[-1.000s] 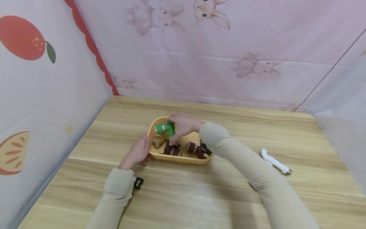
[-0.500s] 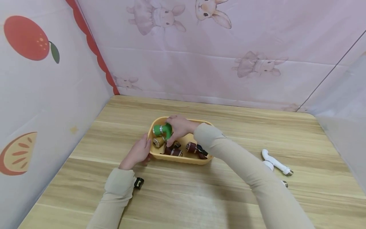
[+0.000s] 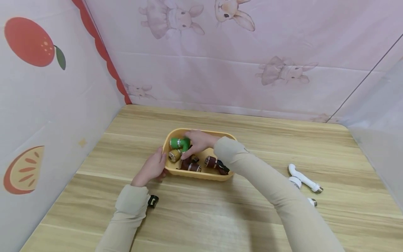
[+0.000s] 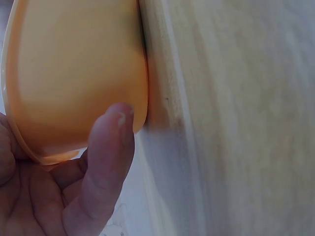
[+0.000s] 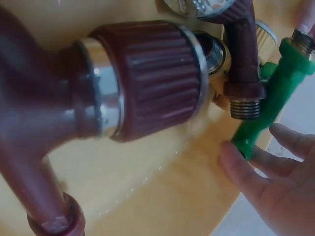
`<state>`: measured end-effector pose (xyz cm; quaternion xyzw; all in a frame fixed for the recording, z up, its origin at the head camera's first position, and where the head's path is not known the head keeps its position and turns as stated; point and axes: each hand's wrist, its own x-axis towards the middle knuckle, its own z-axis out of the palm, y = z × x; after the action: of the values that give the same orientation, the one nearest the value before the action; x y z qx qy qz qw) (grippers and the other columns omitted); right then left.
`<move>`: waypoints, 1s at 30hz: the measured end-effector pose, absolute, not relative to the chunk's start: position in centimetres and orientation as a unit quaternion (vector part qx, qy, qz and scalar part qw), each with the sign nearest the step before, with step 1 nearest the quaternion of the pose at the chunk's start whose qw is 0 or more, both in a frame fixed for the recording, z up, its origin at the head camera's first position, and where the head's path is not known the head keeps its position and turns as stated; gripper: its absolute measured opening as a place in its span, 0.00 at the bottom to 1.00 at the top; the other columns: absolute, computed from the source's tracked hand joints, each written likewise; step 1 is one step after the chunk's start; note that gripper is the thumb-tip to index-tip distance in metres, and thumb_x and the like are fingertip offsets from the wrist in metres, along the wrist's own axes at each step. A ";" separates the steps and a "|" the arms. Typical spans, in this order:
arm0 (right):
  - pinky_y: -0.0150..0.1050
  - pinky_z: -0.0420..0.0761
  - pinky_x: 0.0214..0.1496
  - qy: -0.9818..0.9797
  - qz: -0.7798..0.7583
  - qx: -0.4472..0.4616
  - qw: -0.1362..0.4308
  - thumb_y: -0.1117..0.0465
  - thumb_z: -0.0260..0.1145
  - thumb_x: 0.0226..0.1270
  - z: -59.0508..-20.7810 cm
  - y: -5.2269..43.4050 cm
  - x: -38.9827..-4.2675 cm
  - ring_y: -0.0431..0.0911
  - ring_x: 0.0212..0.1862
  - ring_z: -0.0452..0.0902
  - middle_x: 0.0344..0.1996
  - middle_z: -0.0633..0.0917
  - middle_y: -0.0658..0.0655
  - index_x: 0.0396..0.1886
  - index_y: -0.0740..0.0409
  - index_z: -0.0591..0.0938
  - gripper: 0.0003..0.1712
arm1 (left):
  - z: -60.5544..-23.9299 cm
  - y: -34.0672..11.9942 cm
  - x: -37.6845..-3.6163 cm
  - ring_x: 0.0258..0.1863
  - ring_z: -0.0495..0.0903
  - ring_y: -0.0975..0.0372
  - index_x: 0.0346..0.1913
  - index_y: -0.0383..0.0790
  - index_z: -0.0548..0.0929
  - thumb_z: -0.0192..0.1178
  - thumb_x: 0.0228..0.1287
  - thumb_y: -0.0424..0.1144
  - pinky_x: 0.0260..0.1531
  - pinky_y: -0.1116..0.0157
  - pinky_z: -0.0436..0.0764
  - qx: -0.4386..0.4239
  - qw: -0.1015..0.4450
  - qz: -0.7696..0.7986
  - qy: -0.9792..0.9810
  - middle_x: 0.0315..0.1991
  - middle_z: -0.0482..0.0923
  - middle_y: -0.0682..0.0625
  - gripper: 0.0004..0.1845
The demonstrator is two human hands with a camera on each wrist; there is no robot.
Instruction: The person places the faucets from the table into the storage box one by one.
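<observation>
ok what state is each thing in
yellow tray: upright on table
left grip: holding the tray's end
right grip: pinching green tap
green tap: inside tray, lifted or resting unclear
mustard tap: lying in tray
maroon taps: lying in tray
white tap: lying on table

Booth-like, sheet-walled nook: 1 wood-grain table (image 3: 201,217), pink rabbit-print sheet (image 3: 207,87) behind, white fruit-print sheet (image 3: 72,94) at left.

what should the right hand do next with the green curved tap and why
Probably let go: the right hand pinches the green curved tap inside the yellow plastic basket, beside the ochre metal-banded tap, while the left hand holds the basket's end.
</observation>
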<state>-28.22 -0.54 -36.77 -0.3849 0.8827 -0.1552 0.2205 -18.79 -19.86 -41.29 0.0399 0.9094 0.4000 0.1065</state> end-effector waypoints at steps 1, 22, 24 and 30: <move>0.39 0.62 0.65 0.882 -0.156 -0.385 0.221 0.41 0.67 0.52 -36.8 -0.5 -28.2 0.50 0.64 0.60 0.64 0.63 0.60 0.68 0.61 0.56 0.51 | -41.3 -19.9 -18.8 0.13 0.75 0.56 0.59 0.30 0.56 0.32 0.74 0.37 0.10 0.62 0.79 0.042 0.108 0.399 0.910 0.19 0.72 0.42 0.18; 0.40 0.76 0.49 0.871 -0.259 -0.386 0.155 0.62 0.64 0.59 -35.7 2.0 -26.8 0.52 0.46 0.75 0.46 0.79 0.61 0.53 0.67 0.74 0.23 | -41.6 -20.0 -18.7 0.13 0.75 0.56 0.60 0.30 0.57 0.32 0.74 0.37 0.11 0.62 0.79 0.041 0.108 0.403 0.908 0.20 0.73 0.42 0.18; 0.38 0.77 0.45 0.868 -0.270 -0.388 0.151 0.63 0.63 0.59 -35.5 2.2 -26.7 0.49 0.41 0.76 0.39 0.81 0.58 0.48 0.67 0.77 0.18 | -41.5 -20.0 -18.8 0.13 0.75 0.56 0.61 0.31 0.56 0.32 0.74 0.37 0.11 0.62 0.79 0.039 0.109 0.403 0.908 0.20 0.72 0.42 0.18; 0.34 0.76 0.38 0.853 -0.314 -0.391 0.143 0.63 0.62 0.61 -35.6 3.0 -26.9 0.42 0.34 0.75 0.30 0.81 0.51 0.38 0.62 0.80 0.08 | -41.3 -19.9 -18.8 0.14 0.75 0.56 0.61 0.31 0.56 0.32 0.74 0.37 0.11 0.62 0.79 0.038 0.115 0.408 0.905 0.20 0.72 0.43 0.18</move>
<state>-26.91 3.01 -35.57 -0.3910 0.8532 -0.3140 0.1432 -18.79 -19.92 -41.34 0.0379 0.9050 0.4078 0.1148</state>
